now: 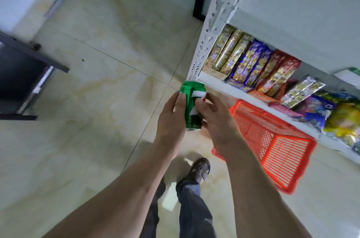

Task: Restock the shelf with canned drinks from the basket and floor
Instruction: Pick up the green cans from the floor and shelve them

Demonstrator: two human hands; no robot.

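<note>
Fingers [182, 99] of both hands grip green can [191, 105].

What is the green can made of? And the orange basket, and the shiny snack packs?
The green can looks like thin metal: glossy, with bright glints. The orange basket looks like moulded plastic, a matt open lattice. The snack packs look like foil or plastic film, crinkly and reflective; which one is hard to tell.
</note>
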